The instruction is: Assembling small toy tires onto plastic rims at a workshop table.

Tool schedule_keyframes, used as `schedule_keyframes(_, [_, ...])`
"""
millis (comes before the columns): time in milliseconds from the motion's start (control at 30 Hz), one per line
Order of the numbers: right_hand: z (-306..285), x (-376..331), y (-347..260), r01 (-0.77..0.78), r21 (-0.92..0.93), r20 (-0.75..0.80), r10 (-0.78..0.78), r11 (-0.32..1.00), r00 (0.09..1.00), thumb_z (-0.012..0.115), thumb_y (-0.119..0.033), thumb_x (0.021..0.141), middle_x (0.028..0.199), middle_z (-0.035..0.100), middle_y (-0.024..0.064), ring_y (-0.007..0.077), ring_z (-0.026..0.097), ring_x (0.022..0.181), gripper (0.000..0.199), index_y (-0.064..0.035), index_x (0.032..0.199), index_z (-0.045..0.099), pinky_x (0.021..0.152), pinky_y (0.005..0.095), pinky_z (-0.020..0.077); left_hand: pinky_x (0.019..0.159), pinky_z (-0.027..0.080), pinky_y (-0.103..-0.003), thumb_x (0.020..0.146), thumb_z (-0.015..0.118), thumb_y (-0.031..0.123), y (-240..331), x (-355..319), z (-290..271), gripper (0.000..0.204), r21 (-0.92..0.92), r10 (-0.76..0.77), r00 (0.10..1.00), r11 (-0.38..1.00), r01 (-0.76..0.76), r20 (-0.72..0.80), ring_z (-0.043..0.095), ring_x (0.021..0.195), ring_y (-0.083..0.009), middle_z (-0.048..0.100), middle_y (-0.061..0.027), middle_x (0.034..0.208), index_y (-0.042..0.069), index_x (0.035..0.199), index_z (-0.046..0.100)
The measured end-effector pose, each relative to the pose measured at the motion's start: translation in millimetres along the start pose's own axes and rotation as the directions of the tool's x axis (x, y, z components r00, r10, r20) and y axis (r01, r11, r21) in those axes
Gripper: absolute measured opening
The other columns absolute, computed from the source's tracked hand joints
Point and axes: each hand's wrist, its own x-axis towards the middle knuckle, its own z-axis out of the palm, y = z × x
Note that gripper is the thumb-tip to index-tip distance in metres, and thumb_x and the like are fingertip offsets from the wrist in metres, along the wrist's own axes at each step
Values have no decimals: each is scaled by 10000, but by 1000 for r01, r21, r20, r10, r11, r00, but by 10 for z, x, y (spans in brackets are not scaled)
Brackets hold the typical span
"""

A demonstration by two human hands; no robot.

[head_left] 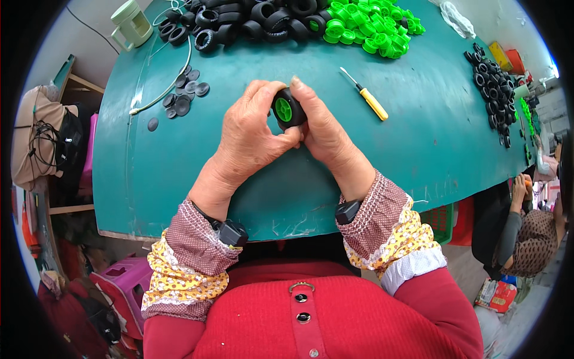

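Observation:
Over the middle of the green table, a small toy wheel is held up between both hands. It has a black tyre around a bright green spoked hub that faces up and to the left. My left hand grips it from the left, fingers over the top and thumb below. From the right, my right hand closes on it with the thumb along its upper edge; the other fingers are mostly hidden behind. To the right lies a screwdriver with a yellow handle.
Black tyres are heaped at the far edge beside a pile of green hubs. Flat black discs lie left, near a pale cable and a mug. More tyres lie right, with another person seated beyond.

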Motion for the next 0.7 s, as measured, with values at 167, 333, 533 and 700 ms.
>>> schedule_keyframes(167, [-21, -7, -12, -68, -5, -39, 68, 998, 997, 355, -540, 848, 605, 505, 13, 78, 398, 429, 538, -44, 859, 561, 353, 211, 302, 604, 489, -297, 551, 696, 78, -4, -14, 29, 500, -122, -22, 999, 992, 25, 27, 563, 681, -235, 542, -116, 890, 14, 1012, 512])
schedule_keyframes(333, [17, 10, 25, -63, 11, -72, 64, 998, 995, 342, -492, 863, 596, 496, 16, 82, 394, 431, 497, -45, 818, 555, 355, 216, 296, 583, 487, -286, 558, 696, 76, -46, -30, 61, 485, -145, -47, 998, 988, 54, 48, 559, 642, -212, 542, -112, 874, 10, 1004, 516])
schedule_keyframes(533, [-51, 0, 41, 1, -35, -90, -4, 999, 996, 341, -450, 864, 587, 478, 14, 86, 380, 427, 454, -45, 807, 537, 357, 228, 279, 557, 480, -272, 565, 693, 69, -1, -22, 97, 467, -207, -50, 996, 976, 63, 67, 552, 601, -190, 541, -107, 867, 8, 993, 517])
schedule_keyframes(700, [-20, -9, -12, -31, -14, -120, 29, 999, 992, 365, -452, 859, 599, 473, 16, 84, 373, 424, 440, -47, 808, 532, 361, 225, 279, 557, 464, -216, 599, 672, 13, -73, -40, 131, 508, -222, -11, 1000, 975, 17, 25, 571, 682, -129, 531, -74, 948, 11, 1079, 506])
